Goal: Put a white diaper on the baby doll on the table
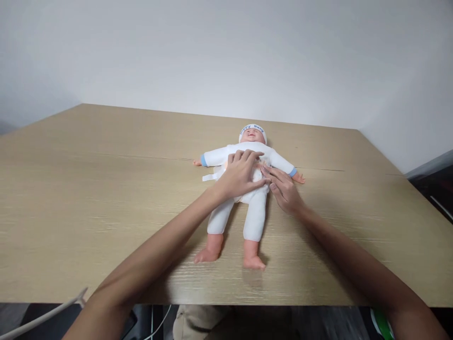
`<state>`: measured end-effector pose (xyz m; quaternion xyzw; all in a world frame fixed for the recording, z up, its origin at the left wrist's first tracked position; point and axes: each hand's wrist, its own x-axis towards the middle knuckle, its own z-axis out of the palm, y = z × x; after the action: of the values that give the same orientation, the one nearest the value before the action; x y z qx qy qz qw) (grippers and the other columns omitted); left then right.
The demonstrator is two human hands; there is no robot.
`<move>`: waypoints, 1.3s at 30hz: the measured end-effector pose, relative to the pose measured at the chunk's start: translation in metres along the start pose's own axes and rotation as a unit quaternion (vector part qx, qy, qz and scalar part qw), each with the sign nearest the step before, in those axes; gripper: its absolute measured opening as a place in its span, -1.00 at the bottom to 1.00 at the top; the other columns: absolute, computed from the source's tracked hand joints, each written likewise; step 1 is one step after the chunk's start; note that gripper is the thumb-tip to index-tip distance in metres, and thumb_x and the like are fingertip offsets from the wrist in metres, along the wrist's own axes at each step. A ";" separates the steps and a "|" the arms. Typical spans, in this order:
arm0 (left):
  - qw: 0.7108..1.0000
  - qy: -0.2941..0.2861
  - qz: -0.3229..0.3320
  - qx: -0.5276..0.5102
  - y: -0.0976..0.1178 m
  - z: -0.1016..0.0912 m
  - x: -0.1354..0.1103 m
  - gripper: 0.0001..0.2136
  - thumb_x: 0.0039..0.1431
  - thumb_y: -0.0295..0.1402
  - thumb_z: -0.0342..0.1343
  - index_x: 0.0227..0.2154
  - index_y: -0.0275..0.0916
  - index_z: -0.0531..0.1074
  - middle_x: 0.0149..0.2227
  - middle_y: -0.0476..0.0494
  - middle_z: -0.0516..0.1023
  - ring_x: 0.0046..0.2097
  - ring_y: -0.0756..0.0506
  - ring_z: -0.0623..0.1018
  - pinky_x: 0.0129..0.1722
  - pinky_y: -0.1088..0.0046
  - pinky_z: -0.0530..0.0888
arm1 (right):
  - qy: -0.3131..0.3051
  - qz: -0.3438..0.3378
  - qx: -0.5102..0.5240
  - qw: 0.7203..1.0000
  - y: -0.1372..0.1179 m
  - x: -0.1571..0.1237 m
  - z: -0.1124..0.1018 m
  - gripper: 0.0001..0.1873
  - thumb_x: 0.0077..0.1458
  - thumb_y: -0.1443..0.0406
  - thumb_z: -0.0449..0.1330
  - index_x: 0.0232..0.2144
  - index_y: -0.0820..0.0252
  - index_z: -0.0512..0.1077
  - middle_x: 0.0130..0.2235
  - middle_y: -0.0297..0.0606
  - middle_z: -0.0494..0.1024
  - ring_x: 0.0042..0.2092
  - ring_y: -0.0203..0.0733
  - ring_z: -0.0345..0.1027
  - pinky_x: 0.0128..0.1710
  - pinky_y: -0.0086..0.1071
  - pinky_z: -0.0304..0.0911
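Headband point(253, 126): this white band is sitting around the top of the doll point(256, 203), and it is carrying two printed words.
Left word: the letters are reading as "Happy" point(245, 129); the first ones are turning away with the curve and are looking less clear, while "ppy" is showing better.
Right word: the letters are reading as "Baby" point(259, 128), and they are sloping down towards the right end.
Letter colour: dark blue is standing out against the white.
Lettering line: both words are following one arc, with a small gap between them, and they are facing the viewer upright.
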<state>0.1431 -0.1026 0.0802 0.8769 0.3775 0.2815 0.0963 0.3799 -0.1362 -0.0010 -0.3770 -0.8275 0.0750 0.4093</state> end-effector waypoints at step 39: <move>0.922 0.113 -0.250 -0.275 -0.121 0.003 -0.077 -0.79 0.24 -0.22 0.19 -0.16 -0.16 0.35 -0.27 -0.05 0.51 -0.25 -0.11 0.48 -0.16 0.32 0.42 | -0.203 -0.070 0.046 0.976 -0.040 0.161 0.023 -0.61 0.30 0.37 0.08 -0.03 0.01 0.66 0.02 -0.22 0.69 0.15 0.08 0.49 0.28 0.02 0.34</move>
<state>0.0289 -0.0736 -0.0010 0.6558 0.5006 0.4378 0.3573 0.2794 -0.0503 0.1016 -0.2762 -0.9132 0.1586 0.2541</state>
